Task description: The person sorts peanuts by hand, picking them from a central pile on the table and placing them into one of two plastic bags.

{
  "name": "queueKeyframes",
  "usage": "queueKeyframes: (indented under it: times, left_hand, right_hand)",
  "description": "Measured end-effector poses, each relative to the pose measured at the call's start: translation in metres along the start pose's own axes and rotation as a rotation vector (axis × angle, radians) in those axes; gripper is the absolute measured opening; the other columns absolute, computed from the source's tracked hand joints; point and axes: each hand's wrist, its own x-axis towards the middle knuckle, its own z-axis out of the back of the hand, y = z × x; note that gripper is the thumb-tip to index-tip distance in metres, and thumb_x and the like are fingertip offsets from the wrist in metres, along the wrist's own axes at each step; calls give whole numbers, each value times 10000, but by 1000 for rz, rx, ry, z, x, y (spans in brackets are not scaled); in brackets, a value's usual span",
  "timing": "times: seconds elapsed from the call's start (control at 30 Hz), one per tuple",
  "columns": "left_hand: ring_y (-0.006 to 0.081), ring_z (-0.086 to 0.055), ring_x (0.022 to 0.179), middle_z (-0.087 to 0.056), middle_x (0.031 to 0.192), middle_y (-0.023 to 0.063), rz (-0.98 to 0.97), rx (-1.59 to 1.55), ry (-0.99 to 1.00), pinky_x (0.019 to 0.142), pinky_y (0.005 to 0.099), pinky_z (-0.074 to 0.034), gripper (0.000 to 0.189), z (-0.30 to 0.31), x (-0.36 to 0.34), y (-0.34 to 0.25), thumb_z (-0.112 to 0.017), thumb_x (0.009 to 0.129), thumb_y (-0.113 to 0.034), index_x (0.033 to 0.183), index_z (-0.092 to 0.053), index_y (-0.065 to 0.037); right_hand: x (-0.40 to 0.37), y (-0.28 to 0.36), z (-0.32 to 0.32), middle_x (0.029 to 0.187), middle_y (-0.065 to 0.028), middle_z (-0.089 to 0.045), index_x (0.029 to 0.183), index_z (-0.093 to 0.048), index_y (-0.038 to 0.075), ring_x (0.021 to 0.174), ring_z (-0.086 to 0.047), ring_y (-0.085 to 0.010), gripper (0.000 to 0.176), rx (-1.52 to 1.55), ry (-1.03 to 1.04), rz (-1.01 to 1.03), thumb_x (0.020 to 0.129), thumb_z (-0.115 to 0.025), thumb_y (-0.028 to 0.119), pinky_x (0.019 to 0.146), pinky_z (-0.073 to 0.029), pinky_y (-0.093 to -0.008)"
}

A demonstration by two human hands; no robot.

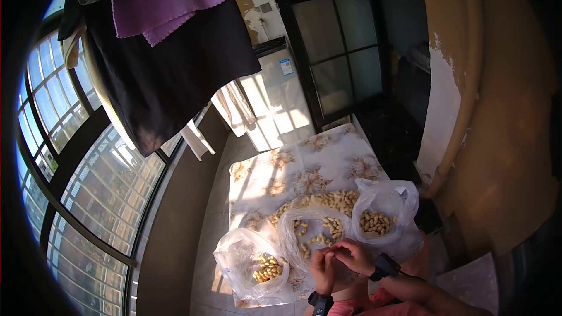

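Note:
My left hand [322, 270] and my right hand [353, 256] meet at the near edge of the table, fingertips pinched together. Whatever is between the fingers is too small to make out. Just beyond them lies a clear plastic bag [288, 235] with peanuts in their shells. To the right stands an open bag [404, 199] holding unshelled peanuts [376, 223]. On the left, another open bag [231, 257] contains yellowish peanuts [268, 268] in sunlight. A loose heap of peanuts [333, 200] spreads behind the middle bag.
The table [304, 161] has a floral cover. Dark clothing [175, 52] and a purple cloth [167, 3] hang at upper left, beside barred windows [111, 181]. A white appliance [281, 93] stands behind the table. A brown wall [503, 111] rises at right.

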Motion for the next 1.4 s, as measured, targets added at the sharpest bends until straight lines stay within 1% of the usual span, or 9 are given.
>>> queueKeyframes:
  times: [0.17,0.23,0.37,0.43,0.57,0.73,0.83,0.9,1.4]
  left_hand:
    - [167,-621,765,-672,821,83,-39,69,30,704,303,-496,193,1,2,-11,-604,989,-152,1118,-689,-36]
    - [154,-616,780,-669,840,88,127,51,-33,703,296,-494,261,1,1,-17,-559,1018,-193,1178,-677,-25]
    - [145,-621,800,-659,853,79,140,10,-23,705,293,-498,250,-2,2,-17,-562,1014,-165,1193,-628,-3]
    - [144,-637,790,-651,854,73,80,27,-70,708,285,-510,193,-5,3,-20,-583,996,-109,1152,-573,4]
    - [140,-652,777,-646,853,79,138,-55,-42,709,281,-525,144,-2,1,-11,-603,981,-75,1082,-533,0]
    - [130,-654,767,-654,886,87,135,-127,-11,695,270,-529,151,-2,0,-13,-617,982,-93,1075,-552,6]
    - [121,-650,769,-659,892,79,112,-85,-33,694,262,-524,153,-3,1,-10,-631,976,-99,1072,-584,10]
    - [118,-649,775,-660,895,76,115,-57,-32,693,261,-522,153,-2,1,-17,-639,974,-105,1064,-597,11]
    - [117,-617,721,-673,806,73,102,-23,7,666,269,-501,151,0,-1,-6,-679,957,-146,938,-642,-1]
  right_hand:
    - [0,2,0,1014,-72,-674,1056,-661,7,940,-654,-166,166,56,1,-4,898,-685,52,819,-519,-299]
    - [0,5,0,1025,-70,-676,1066,-657,6,951,-655,-163,171,77,3,-5,905,-684,56,825,-520,-297]
    - [-1,4,0,1048,-62,-678,1113,-651,12,968,-652,-147,200,86,20,-65,926,-675,77,834,-522,-295]
    - [-1,5,0,1056,-57,-678,1125,-650,13,973,-650,-140,206,97,16,-55,933,-672,84,837,-522,-294]
    - [-1,4,-1,1069,-54,-672,1132,-648,6,972,-641,-125,195,175,13,-110,957,-646,91,818,-531,-281]
    - [-1,-2,-2,1034,-51,-664,1120,-646,-1,934,-641,-119,176,138,11,-39,981,-620,104,786,-536,-262]
    - [-1,5,-1,993,-39,-654,1088,-642,-5,890,-640,-110,165,214,-2,-118,996,-605,127,772,-533,-258]
    - [-2,3,-2,911,-25,-643,1027,-650,14,796,-628,-100,162,299,-52,-168,992,-625,170,707,-511,-250]
    - [-4,2,-1,939,-18,-642,1046,-630,18,826,-609,-86,204,374,-49,-211,999,-630,216,747,-506,-241]
